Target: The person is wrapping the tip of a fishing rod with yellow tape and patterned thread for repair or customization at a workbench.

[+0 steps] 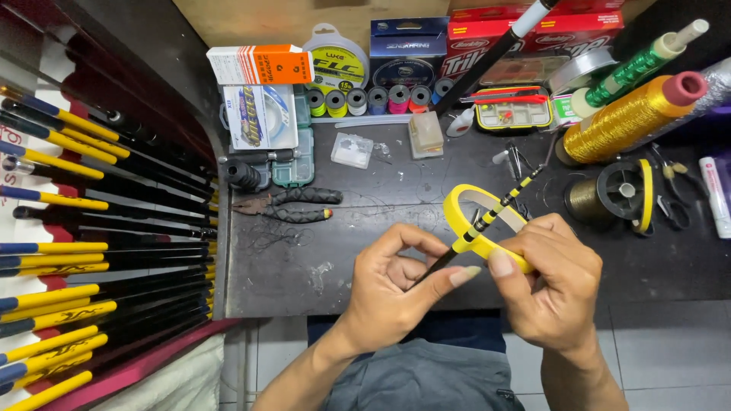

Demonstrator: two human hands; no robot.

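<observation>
My left hand (392,293) pinches a thin black rod with yellow bands (499,209) between thumb and fingers near its lower end. The rod slants up to the right over the dark worktable (365,251). My right hand (552,285) holds a roll of yellow tape (464,199), thumb pressed on the tape where it meets the rod. The tape's ring stands just above both hands, with the rod passing across it.
Black pliers (289,205) lie to the left. Spools of gold thread (624,118), green thread (636,68) and a black reel (617,190) sit at the right. Line spools, boxes and small tackle cases line the back. Several yellow-and-black rods (84,259) are racked at the left.
</observation>
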